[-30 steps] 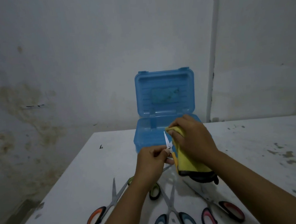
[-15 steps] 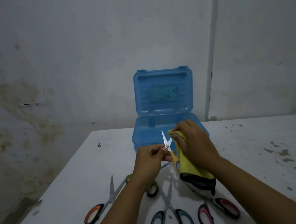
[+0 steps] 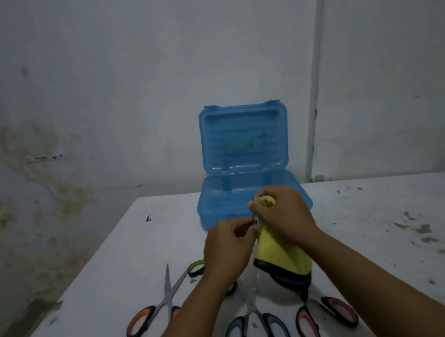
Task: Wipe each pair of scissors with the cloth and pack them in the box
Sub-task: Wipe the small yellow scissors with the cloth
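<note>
My left hand (image 3: 229,249) pinches a small pair of scissors (image 3: 255,220) just in front of the open blue box (image 3: 213,208). My right hand (image 3: 285,214) wraps the yellow cloth (image 3: 282,253) over the blades, so only a sliver of metal shows. The cloth's dark edge hangs down toward the table. Four more pairs lie on the white table (image 3: 117,254) near me: orange-handled scissors (image 3: 157,307), green-handled scissors (image 3: 196,267) partly under my left arm, blue-handled scissors (image 3: 255,321) and pink-handled scissors (image 3: 324,316).
The box's lid (image 3: 244,138) stands upright against the stained wall. A white pipe (image 3: 314,104) runs down the wall to its right. Dirt marks (image 3: 418,228) spot the table's right side. The table's left edge drops off near the orange-handled scissors.
My right hand has slid the cloth up over the small scissors' blades, which were exposed before and are now nearly covered. Both hands stay in front of the box.
</note>
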